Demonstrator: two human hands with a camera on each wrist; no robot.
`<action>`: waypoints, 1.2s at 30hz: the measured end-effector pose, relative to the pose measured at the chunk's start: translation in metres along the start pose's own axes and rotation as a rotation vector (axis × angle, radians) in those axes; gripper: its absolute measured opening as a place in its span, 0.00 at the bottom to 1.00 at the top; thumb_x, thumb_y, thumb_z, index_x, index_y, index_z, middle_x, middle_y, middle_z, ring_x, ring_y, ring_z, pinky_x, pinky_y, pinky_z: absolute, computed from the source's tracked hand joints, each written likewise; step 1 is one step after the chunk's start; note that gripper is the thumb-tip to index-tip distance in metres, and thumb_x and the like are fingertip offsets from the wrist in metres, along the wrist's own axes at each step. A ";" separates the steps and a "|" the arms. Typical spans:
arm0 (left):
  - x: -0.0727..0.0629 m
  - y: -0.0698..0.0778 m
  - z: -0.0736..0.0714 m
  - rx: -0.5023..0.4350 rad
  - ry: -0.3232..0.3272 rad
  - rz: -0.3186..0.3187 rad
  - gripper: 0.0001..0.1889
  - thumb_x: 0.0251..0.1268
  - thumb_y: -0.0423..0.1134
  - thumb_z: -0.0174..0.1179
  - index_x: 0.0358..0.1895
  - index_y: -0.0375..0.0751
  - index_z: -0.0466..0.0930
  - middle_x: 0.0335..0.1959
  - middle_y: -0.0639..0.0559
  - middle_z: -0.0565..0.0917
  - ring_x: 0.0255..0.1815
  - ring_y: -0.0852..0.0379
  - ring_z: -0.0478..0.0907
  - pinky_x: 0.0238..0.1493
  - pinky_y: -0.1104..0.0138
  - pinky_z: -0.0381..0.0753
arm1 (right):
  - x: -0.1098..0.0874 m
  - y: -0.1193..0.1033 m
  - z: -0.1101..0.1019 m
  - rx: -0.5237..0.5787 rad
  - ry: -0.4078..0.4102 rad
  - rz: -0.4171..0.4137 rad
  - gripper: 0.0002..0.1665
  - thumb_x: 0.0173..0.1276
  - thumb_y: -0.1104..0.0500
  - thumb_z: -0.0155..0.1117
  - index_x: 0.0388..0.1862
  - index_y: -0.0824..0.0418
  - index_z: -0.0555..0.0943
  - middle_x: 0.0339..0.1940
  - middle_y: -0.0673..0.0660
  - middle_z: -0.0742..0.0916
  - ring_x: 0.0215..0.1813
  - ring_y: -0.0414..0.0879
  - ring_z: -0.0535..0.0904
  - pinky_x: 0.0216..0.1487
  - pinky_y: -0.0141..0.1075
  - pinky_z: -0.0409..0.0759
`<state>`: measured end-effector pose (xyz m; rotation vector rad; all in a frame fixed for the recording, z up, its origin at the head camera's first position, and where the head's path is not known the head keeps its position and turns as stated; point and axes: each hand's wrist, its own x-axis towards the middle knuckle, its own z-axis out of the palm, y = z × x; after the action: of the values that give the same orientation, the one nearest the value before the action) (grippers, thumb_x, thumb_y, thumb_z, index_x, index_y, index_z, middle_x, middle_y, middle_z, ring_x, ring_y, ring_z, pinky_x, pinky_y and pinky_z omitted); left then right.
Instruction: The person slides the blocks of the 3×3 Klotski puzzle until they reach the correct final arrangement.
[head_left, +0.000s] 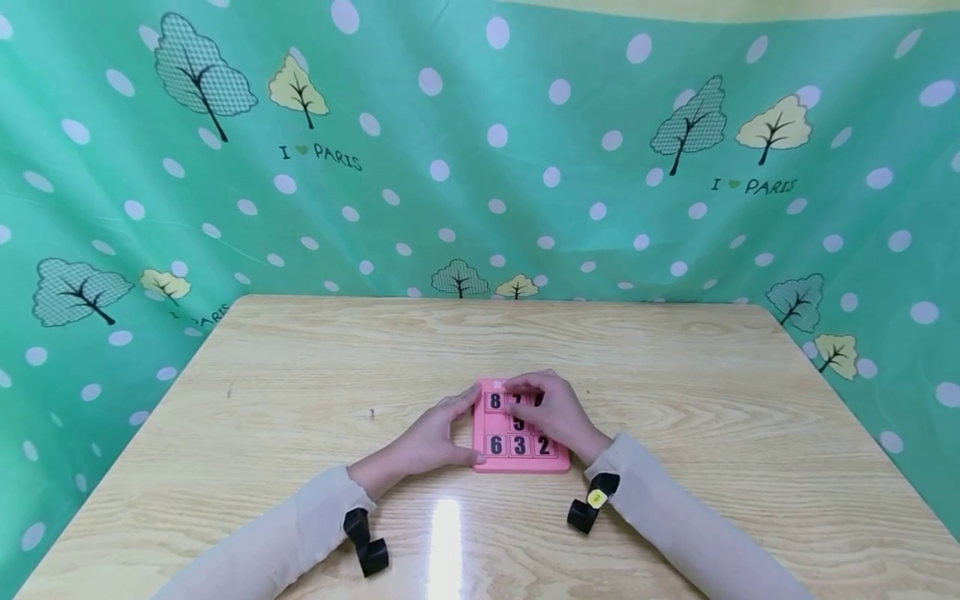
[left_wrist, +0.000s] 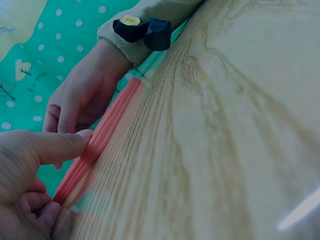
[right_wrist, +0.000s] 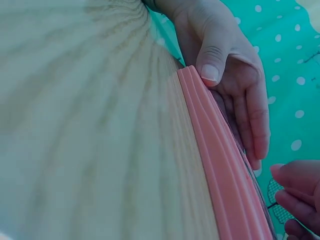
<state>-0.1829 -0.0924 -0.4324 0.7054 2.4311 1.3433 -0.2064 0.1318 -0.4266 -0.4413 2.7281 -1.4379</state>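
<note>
A pink number slide puzzle (head_left: 522, 467) lies flat on the table. Its tiles show 8, a partly covered 7, 5, 6, 3 and 2, with a bare slot at the left of the middle row. Along its left side, my left hand (head_left: 431, 437) holds the frame, thumb at the near corner and fingers at the far one. My right hand (head_left: 555, 408) is over the upper right tiles, its fingers loosely bent and hiding some of them. In the right wrist view, the right fingertips (right_wrist: 295, 192) appear just above the board, pinching nothing visible.
The wooden table (head_left: 337, 358) extends around the puzzle on all sides. A green dotted curtain (head_left: 480, 200) hangs behind and beside it. Black wrist-worn cameras (head_left: 367, 542) sit on both sleeves, close to the tabletop.
</note>
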 end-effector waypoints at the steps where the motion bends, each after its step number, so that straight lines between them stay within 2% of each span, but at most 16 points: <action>1: 0.000 0.000 0.000 -0.001 0.001 0.002 0.52 0.46 0.40 0.72 0.74 0.39 0.49 0.75 0.49 0.52 0.74 0.48 0.50 0.73 0.54 0.51 | -0.002 0.000 -0.001 0.006 -0.001 0.004 0.18 0.55 0.59 0.71 0.47 0.53 0.84 0.44 0.47 0.84 0.48 0.43 0.74 0.52 0.41 0.74; 11: -0.001 0.000 0.002 -0.012 0.007 0.009 0.51 0.45 0.39 0.73 0.73 0.38 0.51 0.75 0.47 0.53 0.74 0.46 0.50 0.73 0.53 0.50 | -0.026 -0.001 -0.005 0.076 -0.041 -0.030 0.18 0.59 0.60 0.68 0.50 0.55 0.82 0.47 0.49 0.84 0.50 0.45 0.76 0.53 0.42 0.77; 18: -0.001 -0.001 0.002 -0.007 0.011 0.008 0.51 0.46 0.39 0.73 0.73 0.38 0.51 0.75 0.48 0.53 0.74 0.46 0.49 0.73 0.52 0.49 | -0.040 -0.008 -0.006 0.083 -0.061 -0.021 0.20 0.58 0.63 0.68 0.51 0.56 0.82 0.46 0.51 0.83 0.45 0.46 0.74 0.47 0.37 0.75; 24: -0.001 0.001 0.001 -0.009 0.008 0.014 0.51 0.46 0.39 0.72 0.73 0.38 0.51 0.75 0.48 0.53 0.74 0.47 0.49 0.73 0.52 0.50 | -0.048 -0.009 -0.002 0.115 -0.074 -0.021 0.17 0.56 0.61 0.70 0.47 0.55 0.83 0.45 0.51 0.83 0.49 0.47 0.73 0.53 0.43 0.72; 36: -0.002 0.003 0.000 0.004 0.005 0.003 0.51 0.46 0.39 0.72 0.73 0.39 0.50 0.75 0.48 0.52 0.74 0.47 0.49 0.73 0.52 0.49 | -0.054 -0.012 0.001 0.095 -0.086 -0.027 0.17 0.55 0.62 0.70 0.45 0.55 0.83 0.45 0.48 0.83 0.50 0.45 0.72 0.55 0.39 0.72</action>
<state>-0.1804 -0.0920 -0.4302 0.7083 2.4388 1.3431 -0.1511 0.1386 -0.4232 -0.5241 2.5854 -1.5096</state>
